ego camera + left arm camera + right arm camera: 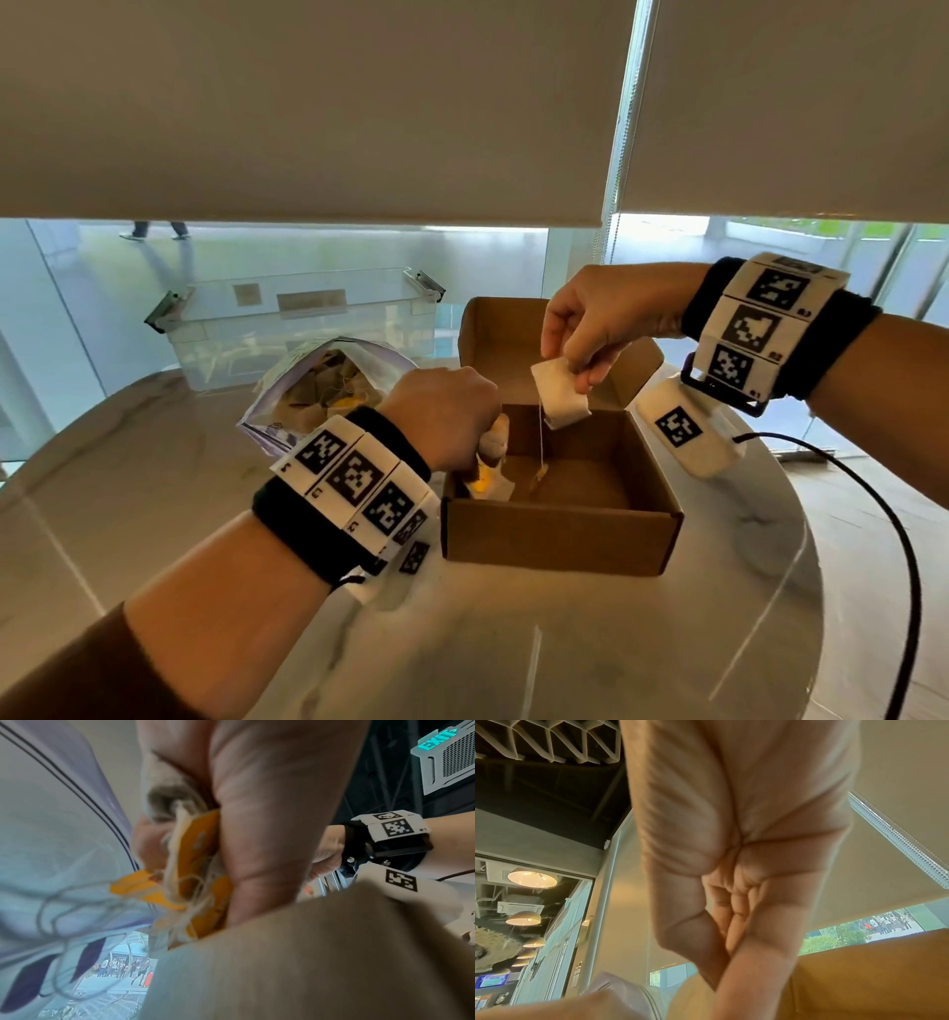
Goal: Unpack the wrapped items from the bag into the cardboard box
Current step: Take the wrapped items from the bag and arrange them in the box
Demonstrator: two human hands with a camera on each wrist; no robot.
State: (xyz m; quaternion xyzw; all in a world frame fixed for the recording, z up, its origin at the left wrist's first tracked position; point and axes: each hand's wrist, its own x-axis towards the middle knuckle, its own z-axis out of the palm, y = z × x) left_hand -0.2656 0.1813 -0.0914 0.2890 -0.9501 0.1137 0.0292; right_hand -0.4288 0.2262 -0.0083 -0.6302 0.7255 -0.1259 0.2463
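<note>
So these are basically little white paper-wrapped tea bags with strings and yellow tags. Super light, soft and squashy, nothing breakable, but the strings look like they tangle.

The right hand (595, 329) pinches one white sachet (560, 393) by its top edge above the open brown cardboard box (560, 539); its string and tag dangle down into the box. That's the sensible place to grab, I'd say: the paper body, not the thread.

The left hand (444, 419) is fisted around a bunch of sachets and yellow tags (197, 850) at the box's left wall, strings all knotted together. The crinkly pale purple foil bag (287, 406) sits open just left of the box on the marble surface (513, 642), with more still inside.
</note>
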